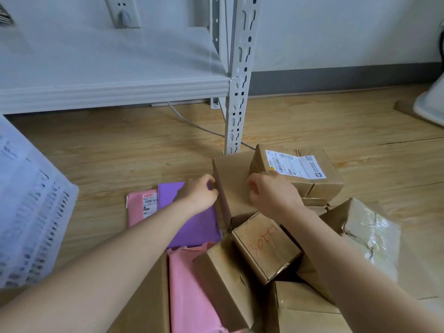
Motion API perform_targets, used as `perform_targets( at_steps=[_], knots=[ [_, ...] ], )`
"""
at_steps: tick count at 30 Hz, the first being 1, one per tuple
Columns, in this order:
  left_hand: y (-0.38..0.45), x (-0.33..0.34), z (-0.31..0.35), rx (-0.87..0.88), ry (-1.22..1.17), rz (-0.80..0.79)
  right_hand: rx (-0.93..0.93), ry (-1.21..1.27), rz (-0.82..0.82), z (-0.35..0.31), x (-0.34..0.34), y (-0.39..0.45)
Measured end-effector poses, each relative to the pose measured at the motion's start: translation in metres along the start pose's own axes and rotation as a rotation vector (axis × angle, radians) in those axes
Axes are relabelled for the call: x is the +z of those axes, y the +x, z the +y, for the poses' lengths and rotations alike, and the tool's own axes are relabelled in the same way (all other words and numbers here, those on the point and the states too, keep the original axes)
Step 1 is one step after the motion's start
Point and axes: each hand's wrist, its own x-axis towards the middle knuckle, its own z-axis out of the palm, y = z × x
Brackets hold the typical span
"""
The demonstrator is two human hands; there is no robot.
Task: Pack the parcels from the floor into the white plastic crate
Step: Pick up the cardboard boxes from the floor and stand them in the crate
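Note:
A plain brown cardboard box [234,186] stands tilted in a pile of parcels on the wooden floor. My left hand [200,194] has its fingers curled at the box's left edge. My right hand [272,194] curls over its right side, next to a labelled cardboard box [305,174]. The white plastic crate [31,200] stands at the left edge of view, apart from the pile. Around the held box lie a purple mailer [194,219], a pink mailer with a label [140,207], a box with red writing [264,246] and several more cartons.
A white metal shelf post [236,104] stands just behind the pile, with a low shelf [115,87] to its left. A grey cable [192,121] runs across the floor. A taped box [367,234] lies right, and a white object [432,102] far right.

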Motion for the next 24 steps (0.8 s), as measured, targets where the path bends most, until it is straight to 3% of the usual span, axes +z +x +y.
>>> perform_targets(
  at_steps=[2,4,7,12,15,18,21,24],
  knots=[
    [0.008,0.008,-0.002,-0.032,-0.004,-0.024,-0.072,-0.174,0.076,-0.002,0.000,0.011],
    [0.017,0.011,0.002,-0.031,-0.045,-0.012,-0.034,-0.210,0.023,0.002,-0.002,0.024],
    [0.027,0.012,0.019,0.000,-0.263,-0.005,0.225,-0.072,-0.014,0.021,-0.016,0.042],
    [0.032,0.013,0.069,0.060,-0.592,-0.148,0.599,0.015,-0.098,0.072,-0.033,0.054],
    [0.026,0.018,0.090,0.099,-0.637,-0.287,0.697,0.175,-0.154,0.094,-0.026,0.049],
    [0.018,0.026,0.094,0.097,-0.643,-0.371,0.733,0.174,-0.158,0.099,-0.016,0.040],
    [0.011,0.029,0.083,0.112,-0.637,-0.333,0.803,0.239,-0.096,0.094,-0.014,0.037],
    [0.007,0.018,0.065,0.149,-0.674,-0.195,0.760,0.376,0.008,0.084,-0.015,0.037]
  ],
)
